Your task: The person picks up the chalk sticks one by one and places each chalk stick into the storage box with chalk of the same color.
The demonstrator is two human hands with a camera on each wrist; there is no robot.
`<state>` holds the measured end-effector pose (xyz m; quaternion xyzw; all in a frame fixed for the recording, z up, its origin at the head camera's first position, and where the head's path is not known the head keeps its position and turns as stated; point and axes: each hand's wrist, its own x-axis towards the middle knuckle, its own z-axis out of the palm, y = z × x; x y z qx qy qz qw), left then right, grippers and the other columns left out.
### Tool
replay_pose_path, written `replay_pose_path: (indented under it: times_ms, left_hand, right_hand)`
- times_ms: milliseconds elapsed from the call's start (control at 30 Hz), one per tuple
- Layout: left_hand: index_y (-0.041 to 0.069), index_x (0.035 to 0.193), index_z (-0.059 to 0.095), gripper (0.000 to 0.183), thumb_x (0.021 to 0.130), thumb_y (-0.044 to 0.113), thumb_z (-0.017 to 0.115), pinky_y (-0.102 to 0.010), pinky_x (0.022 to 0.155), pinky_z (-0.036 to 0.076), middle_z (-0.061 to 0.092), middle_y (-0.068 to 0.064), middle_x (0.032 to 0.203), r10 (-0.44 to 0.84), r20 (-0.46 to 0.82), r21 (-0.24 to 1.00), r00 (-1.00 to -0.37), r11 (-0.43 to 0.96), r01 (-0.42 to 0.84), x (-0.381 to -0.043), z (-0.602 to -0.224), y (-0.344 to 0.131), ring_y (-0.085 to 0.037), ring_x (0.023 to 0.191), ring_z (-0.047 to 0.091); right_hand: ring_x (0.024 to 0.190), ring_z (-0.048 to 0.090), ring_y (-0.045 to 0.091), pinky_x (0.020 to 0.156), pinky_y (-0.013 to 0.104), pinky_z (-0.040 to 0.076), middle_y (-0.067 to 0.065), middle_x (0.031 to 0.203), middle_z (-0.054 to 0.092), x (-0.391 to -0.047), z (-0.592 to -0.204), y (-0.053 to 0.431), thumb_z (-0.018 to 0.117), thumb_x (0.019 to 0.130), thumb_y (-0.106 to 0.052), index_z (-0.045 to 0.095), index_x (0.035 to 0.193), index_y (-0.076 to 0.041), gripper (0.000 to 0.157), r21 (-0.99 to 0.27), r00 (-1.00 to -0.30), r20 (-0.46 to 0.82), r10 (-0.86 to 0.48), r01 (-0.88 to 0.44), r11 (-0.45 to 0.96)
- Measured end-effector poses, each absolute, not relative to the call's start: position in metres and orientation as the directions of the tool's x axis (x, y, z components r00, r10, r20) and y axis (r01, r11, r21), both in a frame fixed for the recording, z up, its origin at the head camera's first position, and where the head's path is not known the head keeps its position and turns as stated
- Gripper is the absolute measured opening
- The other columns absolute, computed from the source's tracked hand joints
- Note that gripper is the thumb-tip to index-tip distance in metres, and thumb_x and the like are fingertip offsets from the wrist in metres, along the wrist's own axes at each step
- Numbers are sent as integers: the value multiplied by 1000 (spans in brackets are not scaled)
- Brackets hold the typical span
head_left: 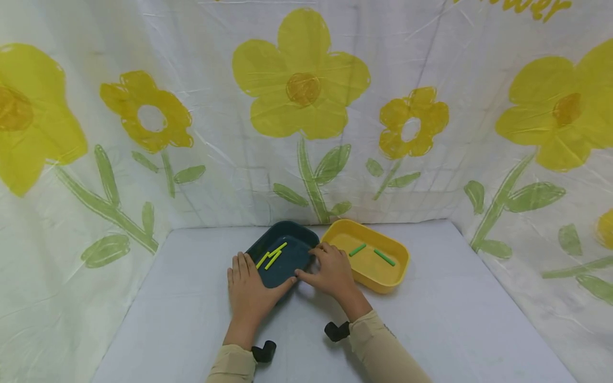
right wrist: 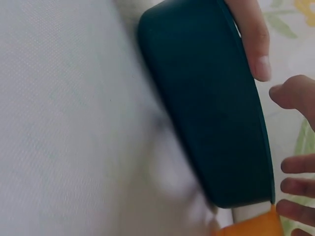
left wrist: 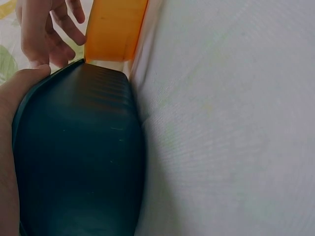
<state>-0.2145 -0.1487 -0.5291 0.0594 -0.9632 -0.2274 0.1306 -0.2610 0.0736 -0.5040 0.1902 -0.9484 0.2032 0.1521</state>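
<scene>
A dark teal tray (head_left: 292,245) sits on the table with three thin yellow sticks (head_left: 273,259) inside. My left hand (head_left: 249,295) rests on its near-left corner, fingers straight along the left side, thumb along the near rim. In the right wrist view that thumb (right wrist: 255,49) lies on the rim. My right hand (head_left: 333,271) is at the tray's right corner, thumb and fingers spread apart with nothing between them. A small gap shows between the right fingertips (right wrist: 290,187) and the rim. Beside it, a yellow tray (head_left: 378,282) holds two green sticks (head_left: 384,258).
The two trays stand close together near the table's back edge. A white cloth (head_left: 191,298) covers the table. Behind and at both sides hangs a curtain (head_left: 220,159) printed with yellow flowers. A dark wrist device (head_left: 337,331) is worn on each arm.
</scene>
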Motion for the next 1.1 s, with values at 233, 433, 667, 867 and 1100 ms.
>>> replay_pose_path:
  times_ms: [233, 433, 667, 867, 1100]
  left_hand:
    - [-9, 166, 10, 154, 70, 101, 58, -64, 132, 13, 16, -31, 174, -180, 235, 465, -955, 884, -52, -214, -530, -148, -45, 164, 12]
    - [-9, 166, 10, 155, 70, 104, 53, -63, 132, 13, 15, -31, 174, -172, 220, 451, -960, 891, -56, -215, -529, -148, -44, 164, 12]
    - [-10, 166, 9, 155, 70, 105, 51, -63, 133, 11, 15, -31, 174, -167, 212, 441, -963, 895, -58, -214, -527, -148, -45, 164, 11]
    - [-10, 166, 12, 153, 70, 103, 54, -63, 133, 12, 15, -31, 174, -175, 217, 441, -960, 895, -64, -213, -527, -150, -45, 164, 12]
    - [-10, 166, 11, 154, 71, 104, 50, -64, 133, 11, 14, -31, 174, -155, 202, 432, -967, 900, -54, -214, -524, -149, -46, 164, 12]
  right_hand:
    - [108, 67, 25, 90, 50, 56, 4, 123, 70, -257, -503, 87, 78, 87, -64, 78, 123, -15, 61, -332, -865, 402, -300, -443, 833]
    - [105, 67, 25, 89, 48, 57, 3, 118, 71, -254, -501, 100, 80, 88, -58, 80, 121, -15, 55, -346, -852, 431, -297, -460, 818]
    - [105, 67, 22, 88, 45, 56, 0, 117, 70, -248, -495, 114, 81, 85, -61, 79, 117, -17, 54, -335, -861, 420, -287, -441, 833]
    - [106, 66, 21, 89, 47, 54, 1, 117, 70, -240, -491, 121, 82, 83, -63, 79, 119, -15, 60, -326, -861, 409, -303, -447, 833]
    - [110, 67, 23, 91, 50, 54, 2, 121, 71, -232, -489, 136, 80, 81, -68, 78, 120, -17, 64, -290, -853, 419, -311, -450, 844]
